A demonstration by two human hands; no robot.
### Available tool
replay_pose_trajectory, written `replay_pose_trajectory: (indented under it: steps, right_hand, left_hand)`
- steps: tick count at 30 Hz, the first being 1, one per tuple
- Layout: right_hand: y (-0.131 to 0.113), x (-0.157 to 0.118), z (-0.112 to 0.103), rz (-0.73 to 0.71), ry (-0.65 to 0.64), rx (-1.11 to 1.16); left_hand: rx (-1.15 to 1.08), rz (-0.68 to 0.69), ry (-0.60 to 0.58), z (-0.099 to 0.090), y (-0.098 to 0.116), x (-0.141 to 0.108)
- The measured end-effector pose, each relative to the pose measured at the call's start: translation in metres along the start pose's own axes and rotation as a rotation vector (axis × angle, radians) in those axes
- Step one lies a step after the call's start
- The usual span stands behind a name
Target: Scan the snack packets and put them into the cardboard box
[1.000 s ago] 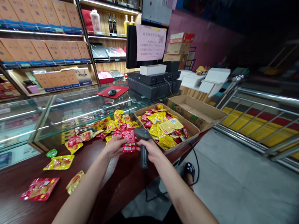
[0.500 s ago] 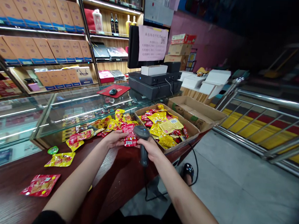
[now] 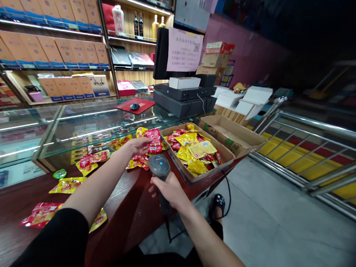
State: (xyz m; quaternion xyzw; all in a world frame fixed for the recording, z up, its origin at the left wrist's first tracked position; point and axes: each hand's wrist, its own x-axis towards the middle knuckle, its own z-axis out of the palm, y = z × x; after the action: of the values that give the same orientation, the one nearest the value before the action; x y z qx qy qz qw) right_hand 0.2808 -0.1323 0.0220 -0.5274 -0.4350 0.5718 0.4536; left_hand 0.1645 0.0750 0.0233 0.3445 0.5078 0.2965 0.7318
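My left hand (image 3: pixel 139 145) is closed on a red snack packet (image 3: pixel 153 140), its printed back and barcode turned toward me, above the pile of packets at the edge of the glass counter. In my right hand (image 3: pixel 170 190) is a dark barcode scanner (image 3: pixel 159 167), gripped by its handle, its head pointing away from me. The scanner and the red packet are apart. Red and yellow snack packets (image 3: pixel 138 162) lie on the wooden tabletop just beyond the scanner. To the right stands a cardboard box (image 3: pixel 187 175) filled with similar packets.
Several packets (image 3: pixel 67 185) and a small green packet (image 3: pixel 59 174) lie at the left. A second cardboard box (image 3: pixel 250 144) adjoins the filled one. Behind are a mouse (image 3: pixel 134 106) and a monitor (image 3: pixel 161 55). The scanner cable hangs beside the table; a metal railing (image 3: pixel 319 123) stands right.
My left hand has moved the red packet forward, away from the scanner. My right hand has drawn the scanner slightly left and nearer to me.
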Motion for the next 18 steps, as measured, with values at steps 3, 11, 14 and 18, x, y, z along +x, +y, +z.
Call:
replay_pose_trajectory:
  steps: [3, 11, 14, 18]
  right_hand:
    - [0.005, 0.0006, -0.0003, -0.005, 0.018, -0.046]
    - [0.0085, 0.006, -0.0039, 0.005, 0.07, -0.058]
    - [0.008, 0.0059, -0.0037, 0.004, 0.071, -0.075]
    - [0.0087, 0.0057, -0.0044, -0.005, 0.07, -0.085]
  left_hand:
    - [0.011, -0.018, 0.003, 0.0029, 0.0007, 0.0014]
    - [0.005, -0.038, -0.03, 0.0003, -0.0057, -0.0009]
    - [-0.01, -0.033, -0.04, 0.0011, -0.0071, -0.0008]
    - [-0.015, -0.038, -0.04, 0.0027, -0.0078, 0.0007]
